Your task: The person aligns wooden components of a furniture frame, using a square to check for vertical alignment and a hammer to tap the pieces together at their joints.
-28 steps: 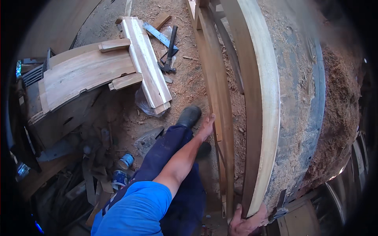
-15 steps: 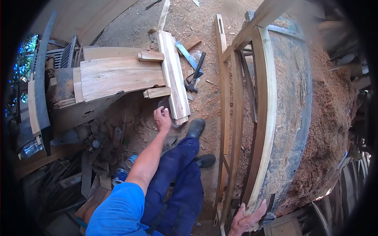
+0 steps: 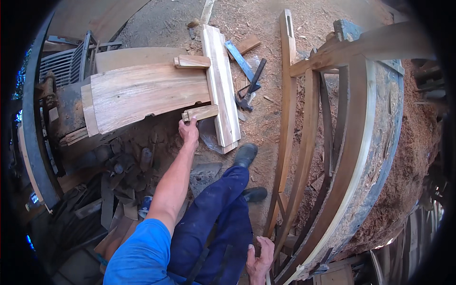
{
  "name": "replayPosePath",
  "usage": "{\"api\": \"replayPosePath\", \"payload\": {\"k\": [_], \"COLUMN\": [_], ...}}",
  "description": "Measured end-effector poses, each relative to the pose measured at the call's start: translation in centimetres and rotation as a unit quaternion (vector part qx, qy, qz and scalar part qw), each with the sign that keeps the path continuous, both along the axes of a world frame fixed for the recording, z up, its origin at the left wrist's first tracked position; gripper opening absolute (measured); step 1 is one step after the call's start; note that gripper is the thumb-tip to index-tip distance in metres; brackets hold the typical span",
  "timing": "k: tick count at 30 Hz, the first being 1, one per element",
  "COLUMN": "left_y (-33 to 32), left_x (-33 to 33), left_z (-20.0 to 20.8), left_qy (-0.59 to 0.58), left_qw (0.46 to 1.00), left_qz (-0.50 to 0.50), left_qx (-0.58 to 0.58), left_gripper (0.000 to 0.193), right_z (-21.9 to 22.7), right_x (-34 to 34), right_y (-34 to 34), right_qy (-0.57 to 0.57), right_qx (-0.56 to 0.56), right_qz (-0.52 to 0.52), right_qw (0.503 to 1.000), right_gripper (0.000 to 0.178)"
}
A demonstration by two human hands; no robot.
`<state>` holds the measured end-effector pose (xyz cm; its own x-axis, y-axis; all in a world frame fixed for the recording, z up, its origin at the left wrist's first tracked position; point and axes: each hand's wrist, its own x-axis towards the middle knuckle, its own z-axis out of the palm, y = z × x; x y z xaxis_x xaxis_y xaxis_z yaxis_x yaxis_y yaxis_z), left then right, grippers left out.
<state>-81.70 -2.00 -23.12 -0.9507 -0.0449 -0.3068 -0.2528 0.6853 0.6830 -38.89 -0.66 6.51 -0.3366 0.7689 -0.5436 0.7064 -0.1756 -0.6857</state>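
My left hand (image 3: 189,133) is at the near end of a short tenoned wooden block (image 3: 202,112), its bent fingers closed against the block's lower edge. That block and a matching one (image 3: 194,61) stick out leftward from a long, pale, grooved board (image 3: 223,88). Between the two blocks, a wide wooden panel (image 3: 147,95) reaches toward the board. My right hand (image 3: 260,259) hangs low beside the curved wooden frame (image 3: 354,147), fingers apart and slightly bent, holding nothing.
Right of the grooved board lie a hammer (image 3: 251,85), a blue metal strip (image 3: 240,61) and a wood offcut (image 3: 249,44). Clear plastic (image 3: 209,137) pokes out beneath the board. Offcuts (image 3: 109,199) crowd the lower left. Shavings (image 3: 403,156) are heaped at right.
My left hand has moved up to the near block's end. My right hand has come off the curved frame and shifted left. The view has shifted too.
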Motion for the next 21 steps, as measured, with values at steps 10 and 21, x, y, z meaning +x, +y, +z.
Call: {"api": "replayPosePath", "payload": {"k": [10, 21], "left_y": [6.1, 5.1], "left_x": [3.1, 2.4], "left_z": [2.7, 1.6], "left_qy": [0.061, 0.018], "left_qw": [0.979, 0.985], "left_qz": [-0.159, -0.167], "left_qx": [-0.115, -0.047], "left_gripper": [0.040, 0.039], "right_z": [-5.2, -9.5], "right_x": [-3.0, -8.0], "right_y": [4.6, 3.9], "right_qy": [-0.022, 0.031], "right_qx": [-0.062, -0.170], "right_qz": [-0.002, 0.032], "right_qw": [0.998, 0.984], "right_gripper": [0.031, 0.030]}}
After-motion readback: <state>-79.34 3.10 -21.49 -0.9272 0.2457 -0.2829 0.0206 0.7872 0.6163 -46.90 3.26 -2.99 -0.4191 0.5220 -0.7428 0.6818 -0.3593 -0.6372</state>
